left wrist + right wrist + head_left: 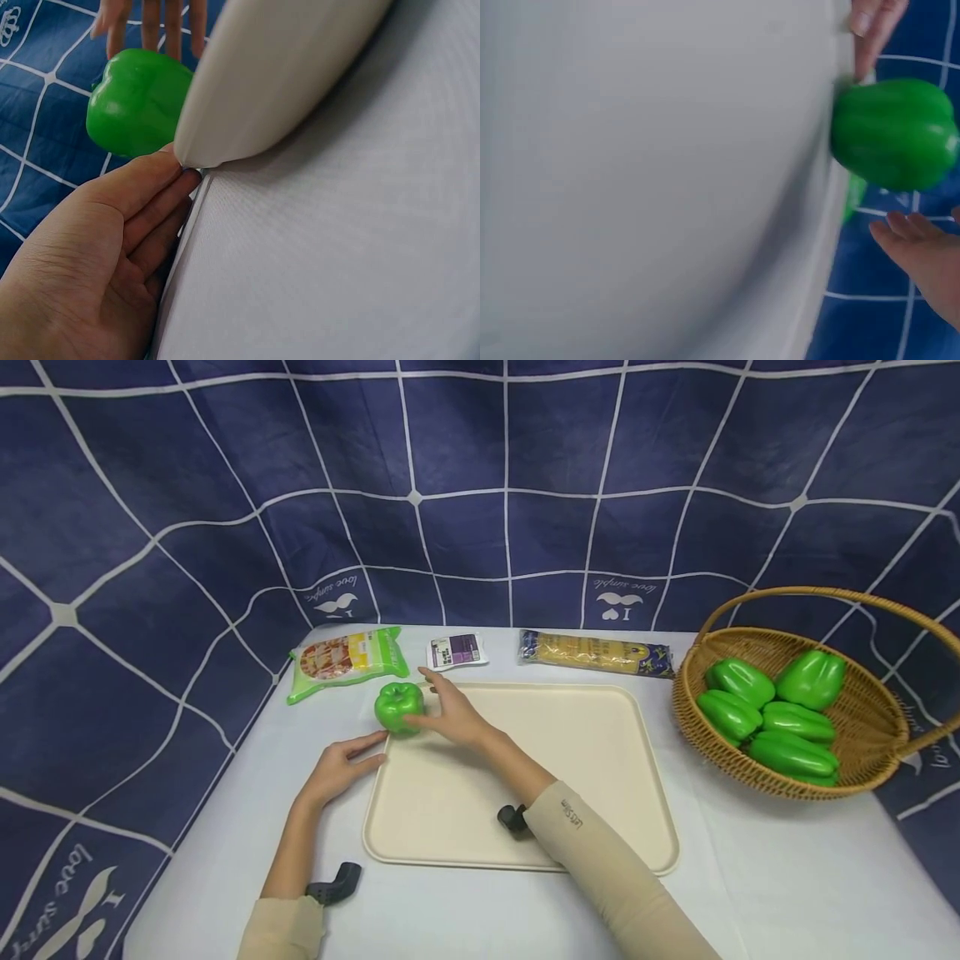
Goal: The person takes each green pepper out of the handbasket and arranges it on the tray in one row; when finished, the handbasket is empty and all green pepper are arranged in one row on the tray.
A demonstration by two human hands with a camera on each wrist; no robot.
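A green bell pepper (397, 703) sits upright on the far left corner of a cream tray (555, 752). My right hand (456, 717) is just right of the pepper, fingers extended; the right wrist view has a small gap between those fingers and the pepper (896, 135). At the tray's left edge is my left hand (336, 774), just nearer me than the pepper. In the left wrist view, the fingertips of that hand (105, 247) touch the tray's rim (247, 90), fingers fairly straight.
A wicker basket (690, 702) with a tall handle holds several green peppers (795, 752) at the right. Behind the tray lie a green snack bag (348, 660), a small white-and-purple packet (456, 651) and a long pasta pack (596, 653). A blue checked cloth (465, 535) hangs behind the table.
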